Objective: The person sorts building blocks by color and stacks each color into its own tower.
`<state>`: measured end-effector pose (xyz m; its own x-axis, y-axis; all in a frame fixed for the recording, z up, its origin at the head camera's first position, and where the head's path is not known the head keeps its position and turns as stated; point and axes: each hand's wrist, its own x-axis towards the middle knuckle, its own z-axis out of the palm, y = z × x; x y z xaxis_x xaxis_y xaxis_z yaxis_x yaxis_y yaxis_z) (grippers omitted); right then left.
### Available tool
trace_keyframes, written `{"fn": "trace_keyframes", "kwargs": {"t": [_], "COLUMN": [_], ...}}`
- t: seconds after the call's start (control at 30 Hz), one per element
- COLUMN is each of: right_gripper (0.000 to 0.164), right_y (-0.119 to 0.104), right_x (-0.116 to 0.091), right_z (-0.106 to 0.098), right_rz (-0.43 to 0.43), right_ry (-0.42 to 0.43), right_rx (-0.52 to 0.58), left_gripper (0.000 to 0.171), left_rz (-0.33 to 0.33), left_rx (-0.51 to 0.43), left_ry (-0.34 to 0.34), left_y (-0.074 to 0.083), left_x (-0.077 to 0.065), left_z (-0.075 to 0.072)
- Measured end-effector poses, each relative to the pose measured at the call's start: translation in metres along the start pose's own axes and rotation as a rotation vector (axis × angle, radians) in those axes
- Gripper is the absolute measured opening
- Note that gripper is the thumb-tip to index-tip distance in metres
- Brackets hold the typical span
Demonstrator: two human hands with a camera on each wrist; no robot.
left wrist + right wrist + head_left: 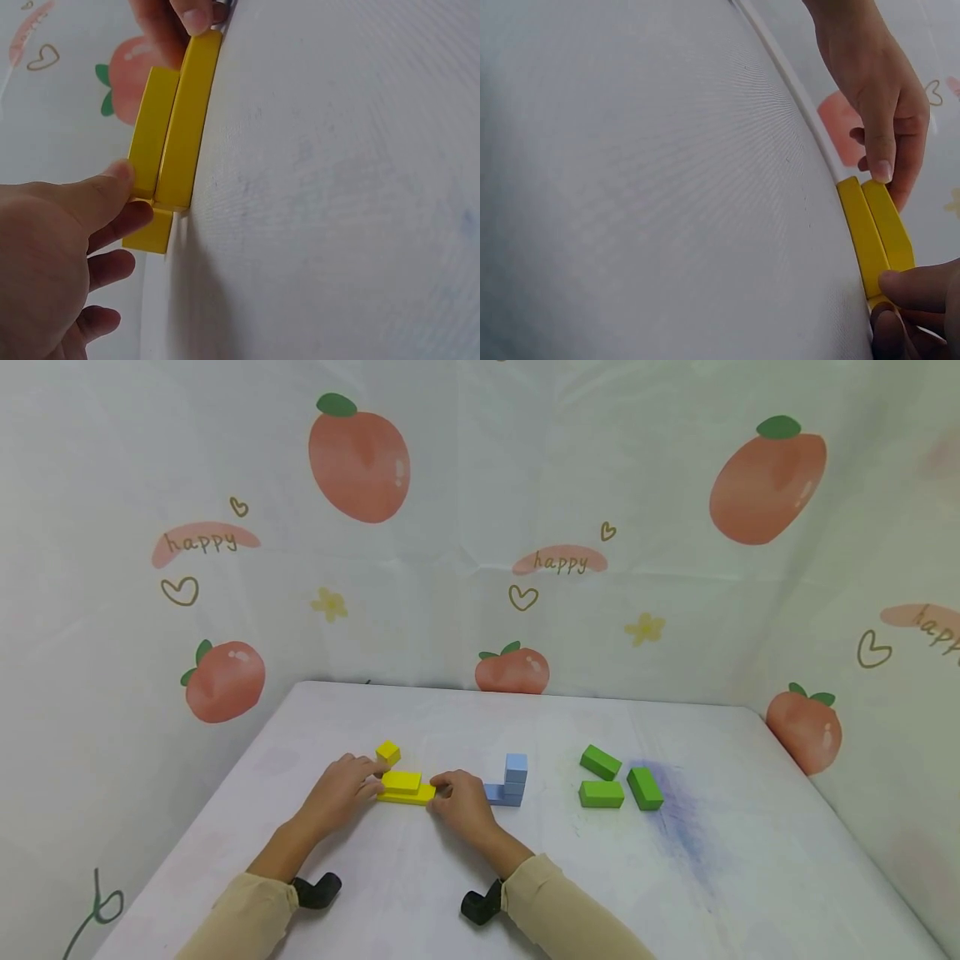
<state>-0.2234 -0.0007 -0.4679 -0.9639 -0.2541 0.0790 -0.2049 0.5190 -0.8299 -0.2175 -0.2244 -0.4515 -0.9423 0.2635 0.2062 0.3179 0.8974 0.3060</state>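
Two stacked yellow slabs (406,787) lie flat mid-table (465,893), long axis running left to right between the hands, the left hand (341,789) pinching their left end and the right hand (459,802) gripping the right end.

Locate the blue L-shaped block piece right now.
In the head view the blue L-shaped piece stands on the table just right of centre, right beside the right hand, with the three green blocks farther right.
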Motion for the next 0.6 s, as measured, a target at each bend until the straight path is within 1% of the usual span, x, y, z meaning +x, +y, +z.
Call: {"fn": "trace_keyframes", "kwargs": {"t": [0.27, 0.6], "right_gripper": [0.03, 0.029], "right_y": [-0.0025, -0.0009], "right_x": [-0.0012, -0.0009], "right_z": [-0.0018, -0.0018], "right_rz": [0.012, -0.003], "right_ry": [-0.005, -0.003], "right_rx": [0.01, 0.004], "left_gripper": [0.031, 0.033], "left_rz": [-0.003, -0.004], "left_rx": [-0.003, -0.004], "left_ry": [-0.003, -0.017], "left_y": [0.0003, -0.001], "left_x": [-0.0039, -0.006], "left_z": [-0.0011, -0.0022]}}
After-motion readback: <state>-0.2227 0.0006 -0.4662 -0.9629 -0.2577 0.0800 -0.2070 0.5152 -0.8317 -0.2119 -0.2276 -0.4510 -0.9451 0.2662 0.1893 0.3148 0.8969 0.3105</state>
